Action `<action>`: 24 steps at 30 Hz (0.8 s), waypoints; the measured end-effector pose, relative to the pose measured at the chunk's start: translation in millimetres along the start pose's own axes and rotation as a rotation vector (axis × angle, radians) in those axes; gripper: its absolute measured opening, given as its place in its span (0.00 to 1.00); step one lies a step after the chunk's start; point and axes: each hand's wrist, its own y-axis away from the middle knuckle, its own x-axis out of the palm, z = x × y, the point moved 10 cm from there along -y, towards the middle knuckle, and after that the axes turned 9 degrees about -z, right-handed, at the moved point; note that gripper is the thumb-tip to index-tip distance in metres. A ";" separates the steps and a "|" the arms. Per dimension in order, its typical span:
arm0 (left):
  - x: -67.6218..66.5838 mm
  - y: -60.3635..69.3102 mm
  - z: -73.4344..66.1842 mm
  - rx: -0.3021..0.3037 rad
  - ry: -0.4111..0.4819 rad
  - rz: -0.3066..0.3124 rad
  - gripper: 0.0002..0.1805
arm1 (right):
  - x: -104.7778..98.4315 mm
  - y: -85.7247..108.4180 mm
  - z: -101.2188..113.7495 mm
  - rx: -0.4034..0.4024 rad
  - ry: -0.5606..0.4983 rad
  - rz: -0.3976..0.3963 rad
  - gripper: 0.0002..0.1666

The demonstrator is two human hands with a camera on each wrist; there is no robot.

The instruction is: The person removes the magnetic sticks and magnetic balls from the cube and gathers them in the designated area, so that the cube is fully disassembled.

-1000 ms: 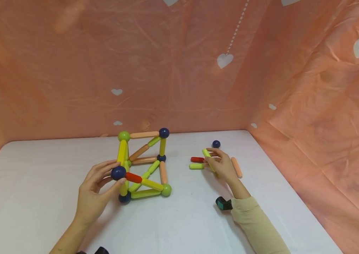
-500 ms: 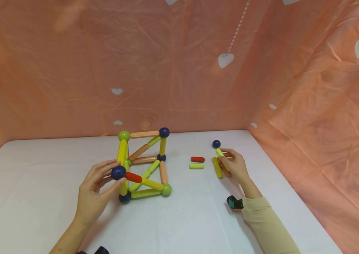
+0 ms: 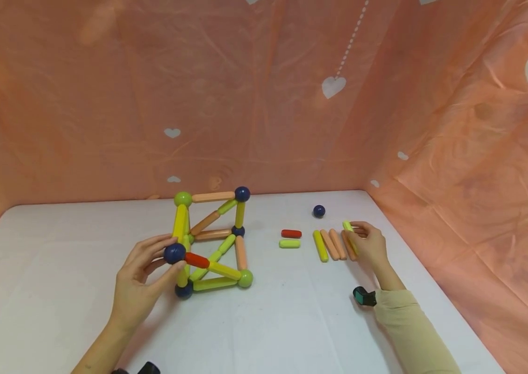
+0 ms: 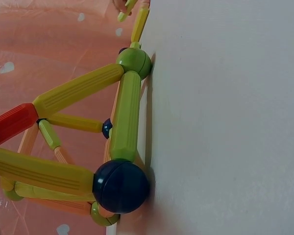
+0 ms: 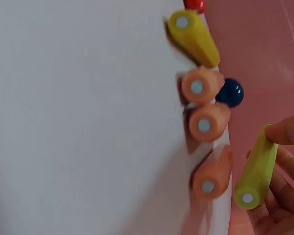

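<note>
A frame of rods and balls [image 3: 214, 284] stands left of the table's middle. My left hand [image 3: 139, 285] pinches the dark blue ball [image 3: 174, 253] at its near upper corner, where a red rod [image 3: 197, 260] and a yellow rod meet. On the right, my right hand [image 3: 370, 246] holds a yellow-green rod [image 3: 348, 226] between thumb and fingers, over the rightmost of three orange rods [image 3: 335, 244]. In the right wrist view the yellow-green rod [image 5: 258, 169] is seen end on, beside an orange rod [image 5: 213, 174].
A yellow rod [image 3: 321, 246] lies left of the orange ones. Further left are a short red rod [image 3: 291, 234] and a short green rod [image 3: 289, 243]. A loose dark blue ball [image 3: 319, 211] sits behind them. Pink cloth [image 3: 264, 104] hangs behind the white table [image 3: 268, 332].
My right hand has moved right with the yellow-green rod, first leaving the yellow rod behind, then uncovering orange rods lying beside it. My left hand and the frame stay as they were.
</note>
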 end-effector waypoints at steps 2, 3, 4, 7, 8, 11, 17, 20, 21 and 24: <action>0.1 -0.2 0.3 -0.003 -0.002 0.001 0.27 | -2.0 -1.0 -1.9 -0.002 0.006 -0.003 0.24; 0.2 -0.3 0.7 -0.006 -0.002 0.002 0.27 | -2.9 -1.1 -3.4 0.006 0.004 -0.005 0.24; 0.3 -0.3 0.9 -0.009 -0.001 0.003 0.27 | -3.8 -1.3 -5.3 0.016 0.003 -0.007 0.24; 0.5 0.1 1.8 -0.024 0.003 -0.001 0.27 | -5.6 -1.5 -13.2 0.064 0.001 -0.014 0.25; 0.4 0.3 2.0 -0.029 0.004 -0.003 0.27 | -5.7 -1.3 -16.2 0.082 0.004 -0.014 0.25; 0.5 0.9 2.1 -0.034 0.004 -0.004 0.27 | -3.5 -1.2 -24.9 0.119 0.034 0.009 0.25; 0.3 1.1 2.2 -0.023 -0.010 0.005 0.27 | 3.1 -1.4 -33.7 0.143 0.058 0.060 0.26; -0.4 1.0 1.8 -0.011 -0.020 0.007 0.28 | 4.3 -0.6 -32.5 0.136 0.066 0.060 0.26; -0.6 1.0 1.5 -0.006 -0.023 0.006 0.28 | 4.0 -0.5 -31.0 0.127 0.073 0.052 0.26; -1.0 1.0 -0.6 0.021 -0.038 0.008 0.30 | 0.5 0.5 -24.8 0.104 0.073 0.006 0.25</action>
